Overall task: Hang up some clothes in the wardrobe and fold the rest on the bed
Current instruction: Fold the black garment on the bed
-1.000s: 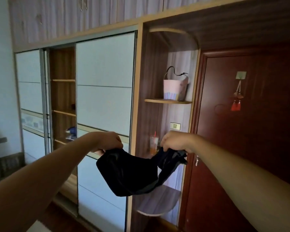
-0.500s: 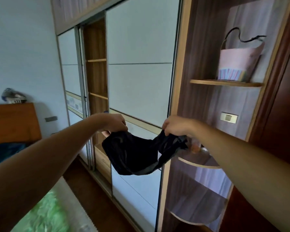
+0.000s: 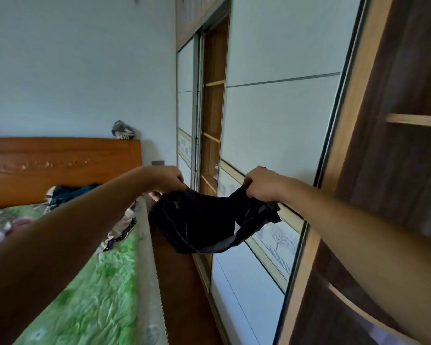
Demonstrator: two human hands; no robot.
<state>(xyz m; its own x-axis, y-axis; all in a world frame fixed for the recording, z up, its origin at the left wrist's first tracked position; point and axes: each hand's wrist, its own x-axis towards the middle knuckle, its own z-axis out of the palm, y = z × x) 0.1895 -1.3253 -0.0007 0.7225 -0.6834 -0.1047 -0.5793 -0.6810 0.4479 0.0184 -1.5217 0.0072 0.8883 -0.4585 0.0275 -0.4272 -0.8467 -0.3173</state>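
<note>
Bed (image 3: 97, 282) cut off by left and bottom edges

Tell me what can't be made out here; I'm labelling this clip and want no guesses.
Head view:
The black garment, bunched between left hand and right hand: its type is unclear.
The clothes pile on the bed: partly hidden by the left forearm.
Inside the wardrobe: sliding doors hide all but a narrow gap.
The striped item on the headboard: too small.
</note>
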